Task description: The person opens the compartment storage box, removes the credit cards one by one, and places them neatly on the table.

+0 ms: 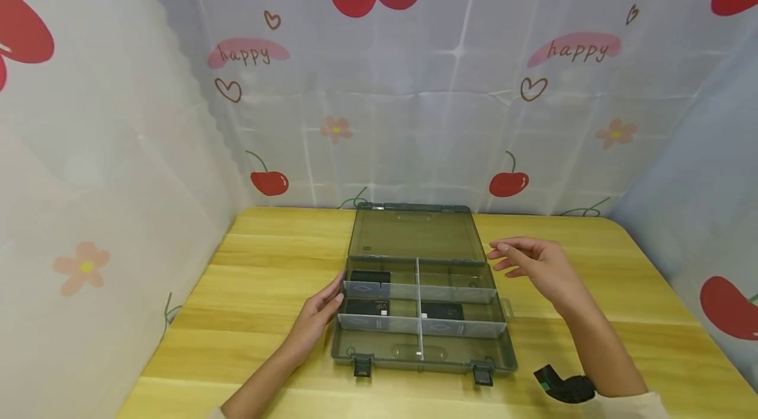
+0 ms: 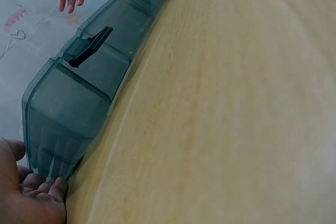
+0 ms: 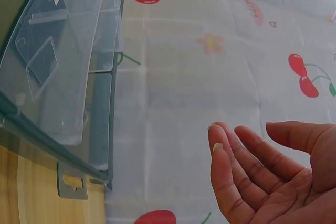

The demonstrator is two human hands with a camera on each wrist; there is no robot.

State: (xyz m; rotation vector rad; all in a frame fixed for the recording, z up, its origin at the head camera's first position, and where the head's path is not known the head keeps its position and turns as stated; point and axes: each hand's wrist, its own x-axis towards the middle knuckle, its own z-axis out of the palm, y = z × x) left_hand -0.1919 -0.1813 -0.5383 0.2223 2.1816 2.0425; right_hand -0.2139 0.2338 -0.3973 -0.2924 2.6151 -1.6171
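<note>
A translucent green compartment box (image 1: 379, 362) lies on the table with its lid (image 1: 417, 233) folded back. White dividers (image 1: 379, 323) split it into several sections. Inside are a black card marked VIP (image 1: 364, 306), another black card (image 1: 444, 311) to its right, and a black item (image 1: 370, 276) in the back-left section. My left hand (image 1: 314, 320) touches the box's left side; in the left wrist view its fingers lie against the outer wall. Beside the back-right corner my right hand (image 1: 541, 264) hovers with nothing in it, its fingers loosely bent.
The box stands on a yellow wood-grain table (image 1: 272, 261). Two dark latches (image 1: 482, 374) hang at its front edge, and a clear tab (image 1: 506, 309) sticks out on the right. Cherry-print curtains (image 1: 391, 110) enclose the back and sides. A black strap device (image 1: 565, 387) is on the right wrist.
</note>
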